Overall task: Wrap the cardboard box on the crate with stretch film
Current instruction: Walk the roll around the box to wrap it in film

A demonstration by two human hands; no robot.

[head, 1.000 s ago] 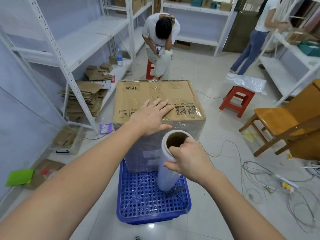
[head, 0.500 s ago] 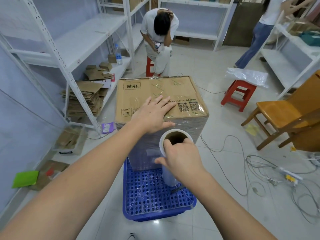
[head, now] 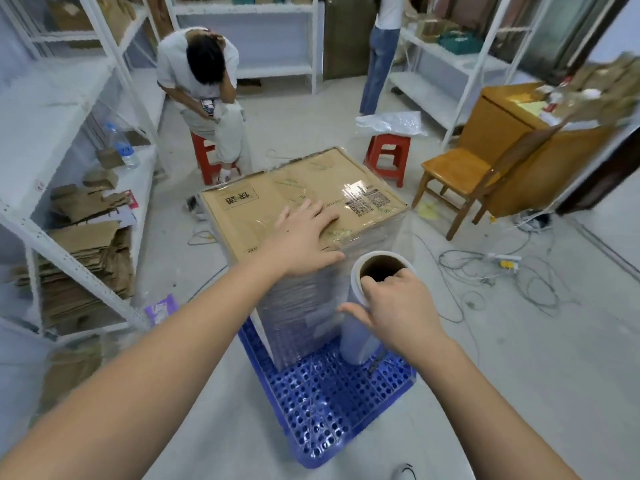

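1. The cardboard box (head: 298, 202) stands on the blue crate (head: 329, 403), directly under the fingers (head: 311, 211) of the left hand (head: 304, 237). These fingers lie flat and spread apart on the lid and grip nothing.
2. The box looks big and stiff. I judge it is heavy enough to stay in place, but the flat palm on top is a good hold against turning when the film pulls.
3. The stretch film roll (head: 360, 327) stands upright on the crate, just beside the near right corner of the box. The right hand (head: 398, 310) holds it at the top: the fingers curl over the rim into the hollow core, and the thumb presses the outside.
4. The film is thin, soft and clingy. It probably tears or bunches if pulled unevenly. The roll is smooth, so the rim of the core is the safer place to hold.
5. The sides of the box already shine with film layers, and a sheet runs from the roll toward the far right corner.
6. Under the crate is a pale, smooth floor. Right of the fingers lie loose cables (head: 502, 271), then a wooden chair (head: 460, 174). Beyond the fingers sits a person on a red stool (head: 204, 157). To the left is a shelf rack with flattened cartons (head: 86, 258).
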